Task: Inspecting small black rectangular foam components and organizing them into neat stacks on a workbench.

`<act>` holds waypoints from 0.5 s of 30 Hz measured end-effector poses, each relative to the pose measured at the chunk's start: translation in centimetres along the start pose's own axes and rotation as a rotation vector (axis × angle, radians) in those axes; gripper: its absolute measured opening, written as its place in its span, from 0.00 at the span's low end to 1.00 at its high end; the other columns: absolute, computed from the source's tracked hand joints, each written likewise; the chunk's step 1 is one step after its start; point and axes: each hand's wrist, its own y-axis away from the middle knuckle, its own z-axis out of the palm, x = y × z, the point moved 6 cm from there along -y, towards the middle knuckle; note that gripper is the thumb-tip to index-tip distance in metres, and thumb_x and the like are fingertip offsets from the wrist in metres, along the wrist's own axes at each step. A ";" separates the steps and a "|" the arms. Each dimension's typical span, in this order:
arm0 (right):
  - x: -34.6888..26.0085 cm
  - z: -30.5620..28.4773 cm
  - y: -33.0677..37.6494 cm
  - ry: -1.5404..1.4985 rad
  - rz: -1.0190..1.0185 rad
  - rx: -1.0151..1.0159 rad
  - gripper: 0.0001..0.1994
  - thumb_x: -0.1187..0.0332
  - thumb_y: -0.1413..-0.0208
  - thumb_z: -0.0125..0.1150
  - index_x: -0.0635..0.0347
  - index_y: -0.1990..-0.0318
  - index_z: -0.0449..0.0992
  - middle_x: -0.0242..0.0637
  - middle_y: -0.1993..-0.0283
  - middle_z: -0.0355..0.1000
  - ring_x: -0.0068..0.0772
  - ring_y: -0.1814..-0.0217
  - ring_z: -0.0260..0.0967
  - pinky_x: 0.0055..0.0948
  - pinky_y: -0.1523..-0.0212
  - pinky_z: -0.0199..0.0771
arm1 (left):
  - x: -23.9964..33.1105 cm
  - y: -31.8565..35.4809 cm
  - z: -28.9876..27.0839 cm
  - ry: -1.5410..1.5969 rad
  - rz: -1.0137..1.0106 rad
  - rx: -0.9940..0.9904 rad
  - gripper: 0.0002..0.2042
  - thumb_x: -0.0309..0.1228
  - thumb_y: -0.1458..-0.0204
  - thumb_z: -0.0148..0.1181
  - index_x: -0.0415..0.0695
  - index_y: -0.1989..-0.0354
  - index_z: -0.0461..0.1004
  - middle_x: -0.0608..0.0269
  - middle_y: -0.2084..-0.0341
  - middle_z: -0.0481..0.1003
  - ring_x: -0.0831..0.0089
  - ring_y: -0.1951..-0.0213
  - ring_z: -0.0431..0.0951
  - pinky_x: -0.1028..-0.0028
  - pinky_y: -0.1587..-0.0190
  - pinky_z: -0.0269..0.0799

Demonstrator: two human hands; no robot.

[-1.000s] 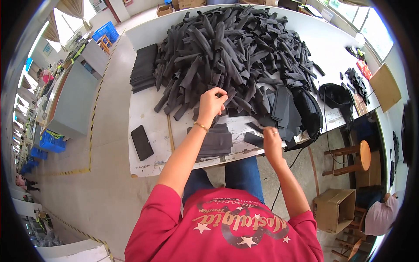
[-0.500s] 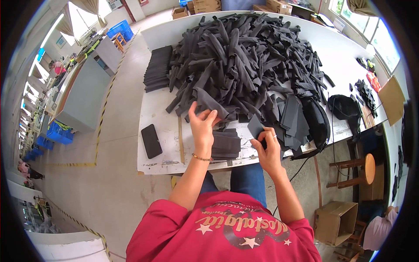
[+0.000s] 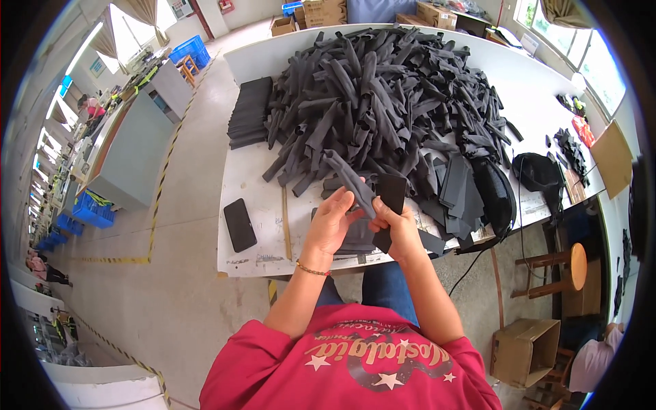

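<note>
A dark grey fabric tube (image 3: 350, 179) slants between my two hands over the near edge of the table. My left hand (image 3: 329, 224) is closed on its left side, fingers partly behind the cloth. At the tube's lower end the thumb of my right hand (image 3: 403, 236) presses on it. That same right hand also grips a flat black rectangular panel (image 3: 391, 191), which stands up out of the fingers. Under the hands lies a stack of dark flat pieces (image 3: 359, 240), partly covered. Just beyond, a big heap of similar dark fabric tubes (image 3: 369, 96) fills the table's middle.
A neat dark stack (image 3: 249, 113) stands left of the heap, and a black phone (image 3: 240, 225) lies near the table's left corner. Dark flat panels (image 3: 458, 195) and a black mesh piece (image 3: 493, 195) sit to the right. A wooden stool (image 3: 574, 266) and a cardboard box (image 3: 526, 352) are on the floor.
My left hand has drawn a fabric tube from the heap toward me. My right hand has moved up and left with its panel, and now touches the tube's end.
</note>
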 end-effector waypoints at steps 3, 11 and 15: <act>0.6 0.6 0.1 -0.112 0.084 -0.036 0.09 0.64 0.41 0.62 0.57 0.70 0.71 0.24 0.76 0.62 0.15 0.76 0.55 0.21 0.72 0.60 | 0.3 0.1 0.0 0.025 0.042 -0.057 0.18 0.33 0.39 0.55 0.39 0.44 0.70 0.55 0.50 0.75 0.65 0.47 0.74 0.62 0.44 0.68; -3.9 -0.8 2.2 0.899 -0.339 0.020 0.25 0.59 0.37 0.56 0.70 0.40 0.66 0.40 0.57 0.69 0.29 0.55 0.67 0.27 0.51 0.66 | 3.1 -0.9 -3.0 0.038 0.076 0.148 0.08 0.28 0.42 0.59 0.38 0.58 0.74 0.51 0.62 0.79 0.58 0.56 0.81 0.62 0.51 0.77; -4.5 -0.2 3.3 1.152 -0.487 0.011 0.24 0.63 0.41 0.61 0.71 0.42 0.67 0.45 0.56 0.66 0.39 0.54 0.66 0.32 0.52 0.67 | 3.3 -1.2 -4.2 0.054 0.075 0.225 0.09 0.29 0.42 0.59 0.36 0.58 0.75 0.51 0.63 0.79 0.56 0.58 0.81 0.60 0.53 0.80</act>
